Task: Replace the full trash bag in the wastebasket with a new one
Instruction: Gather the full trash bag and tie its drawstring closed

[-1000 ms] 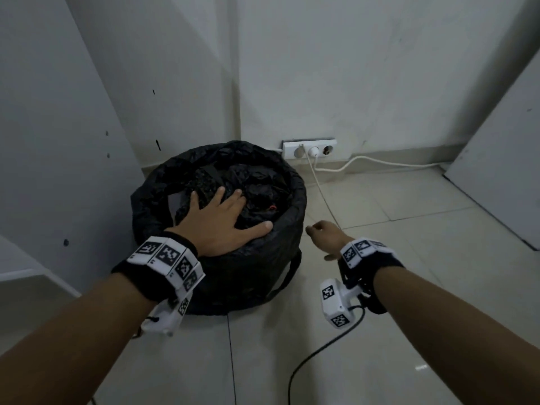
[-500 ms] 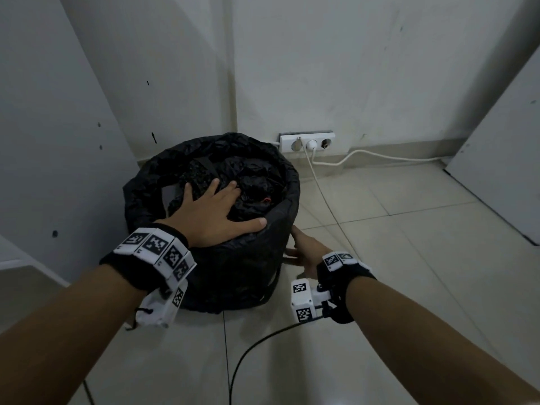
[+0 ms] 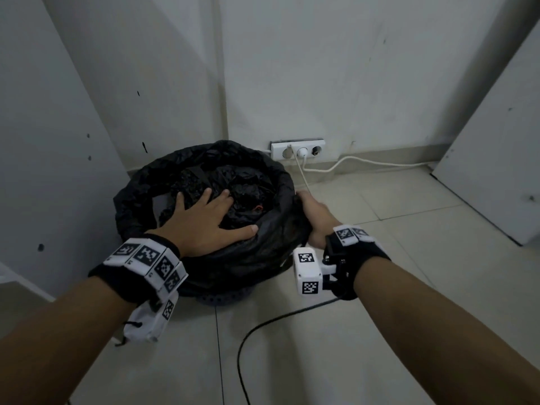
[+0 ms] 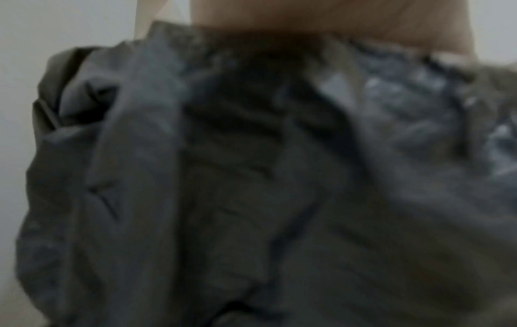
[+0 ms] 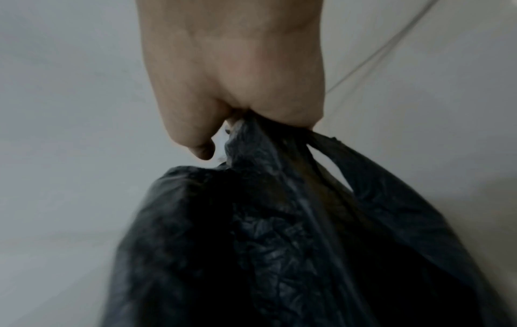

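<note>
Pale floor tiles [image 3: 365, 331] meet a white wall corner where the wastebasket [image 3: 225, 296] stands, its black trash bag [image 3: 263, 249] pressed down by the flat, spread left hand [image 3: 204, 226] while the right hand [image 3: 317, 217] grips the bag's right edge.

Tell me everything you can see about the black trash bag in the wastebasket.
The black trash bag is thin, crinkled, glossy plastic that lines the round wastebasket and is folded over its rim. It looks full of dark crumpled contents. The left hand lies flat on top with spread fingers; the right hand grips a bunched handle at its right edge.
</note>
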`<state>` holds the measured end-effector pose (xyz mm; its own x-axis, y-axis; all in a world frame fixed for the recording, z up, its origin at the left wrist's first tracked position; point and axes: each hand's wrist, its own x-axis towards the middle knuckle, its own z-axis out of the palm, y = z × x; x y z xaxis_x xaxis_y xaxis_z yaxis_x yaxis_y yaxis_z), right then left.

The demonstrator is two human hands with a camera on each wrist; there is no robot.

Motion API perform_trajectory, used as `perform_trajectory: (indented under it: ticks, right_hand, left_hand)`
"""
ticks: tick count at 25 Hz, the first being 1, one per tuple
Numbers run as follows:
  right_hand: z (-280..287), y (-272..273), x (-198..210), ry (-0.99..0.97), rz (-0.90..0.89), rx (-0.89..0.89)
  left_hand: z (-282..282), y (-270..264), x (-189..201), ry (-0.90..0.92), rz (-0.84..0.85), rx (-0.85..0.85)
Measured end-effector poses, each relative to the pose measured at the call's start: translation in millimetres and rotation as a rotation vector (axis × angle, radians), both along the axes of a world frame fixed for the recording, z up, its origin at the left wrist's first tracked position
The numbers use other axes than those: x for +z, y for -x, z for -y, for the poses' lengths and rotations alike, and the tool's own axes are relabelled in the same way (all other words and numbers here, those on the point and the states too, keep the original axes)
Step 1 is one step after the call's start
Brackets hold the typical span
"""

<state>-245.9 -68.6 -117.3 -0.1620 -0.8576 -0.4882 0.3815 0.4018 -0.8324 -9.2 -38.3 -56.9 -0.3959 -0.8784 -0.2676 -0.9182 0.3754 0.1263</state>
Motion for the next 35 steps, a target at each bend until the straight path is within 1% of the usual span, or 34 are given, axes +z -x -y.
perform_trajectory:
  ticks: [1,3,5,7,9,10,11,12,13,15,16,17,18,19,20,21,22,23,24,25,26,27,29,31,33,34,35]
  right_hand:
    - [5,-2,20,0.114,-0.061,-0.059]
    - [9,-14,55,0.329,-0.195,-0.112]
    - [6,-34,85,0.527,-0.396,-0.071]
    - [-1,-57,104,0.701,-0.694,0.101]
    - [-6,-79,106,0.821,-0.997,0.420]
    - [-7,-87,101,0.846,-1.115,0.563]
    - [-9,-94,95,0.866,-1.201,0.651]
    - [-11,-96,89,0.865,-1.275,0.684]
    - [-13,-96,81,0.846,-1.332,0.673]
    - [-19,-89,67,0.730,-1.428,0.663]
    - [-23,-87,62,0.695,-1.465,0.674]
    - [-25,-84,56,0.693,-1.498,0.678]
    - [-27,-82,55,0.700,-1.528,0.677]
    - [-27,-83,53,0.705,-1.532,0.672]
    - [-26,-84,53,0.697,-1.534,0.669]
    - [-26,-84,54,0.680,-1.524,0.664]
    - [-26,-86,54,0.666,-1.521,0.660]
    - [-26,-86,54,0.664,-1.521,0.654]
    - [-26,-85,55,0.663,-1.522,0.653]
    - [-27,-85,55,0.667,-1.516,0.650]
    - [-28,-85,55,0.668,-1.504,0.647]
    - [-28,-85,55,0.669,-1.488,0.641]
    - [-28,-86,56,0.669,-1.447,0.616]
    - [-28,-87,58,0.658,-1.362,0.575]
    - [-29,-90,61,0.646,-1.272,0.576]
    - [-30,-92,62,0.652,-1.265,0.600]
    - [-31,-94,62,0.663,-1.293,0.630]
  left_hand:
    - [0,1,0,-0.004,0.004,0.000]
    - [-2,1,0,-0.011,-0.004,0.003]
    - [-2,2,-1,-0.013,-0.017,0.002]
    - [-1,1,-2,-0.013,-0.030,-0.005]
    - [0,0,-3,-0.008,-0.050,-0.020]
    - [0,1,-3,-0.011,-0.059,-0.032]
    - [1,-2,-3,-0.006,-0.070,-0.045]
    - [3,-5,-4,0.009,-0.096,-0.059]
    - [4,-10,-6,0.039,-0.169,-0.076]
    - [5,-26,-3,0.188,-0.435,-0.119]
    - [6,-36,-3,0.314,-0.543,-0.108]
    - [9,-47,-3,0.476,-0.580,-0.061]
    - [12,-56,-4,0.656,-0.555,0.019]
    - [14,-65,-5,0.804,-0.491,0.145]
    - [14,-72,-6,0.878,-0.453,0.304]
    - [16,-76,-9,0.844,-0.456,0.485]
    - [17,-79,-12,0.712,-0.511,0.680]
    - [19,-81,-13,0.516,-0.617,0.859]
    - [21,-83,-15,0.315,-0.741,0.995]
    - [25,-87,-18,0.161,-0.838,1.066]
    - [28,-90,-21,0.095,-0.875,1.068]
    - [29,-92,-23,0.106,-0.882,1.030]
    - [30,-90,-25,0.253,-0.842,0.969]
    - [29,-88,-26,0.441,-0.828,0.904]
    - [26,-84,-22,0.597,-0.823,0.806]
    - [25,-81,-21,0.658,-0.762,0.716]
    - [23,-77,-20,0.676,-0.653,0.588]
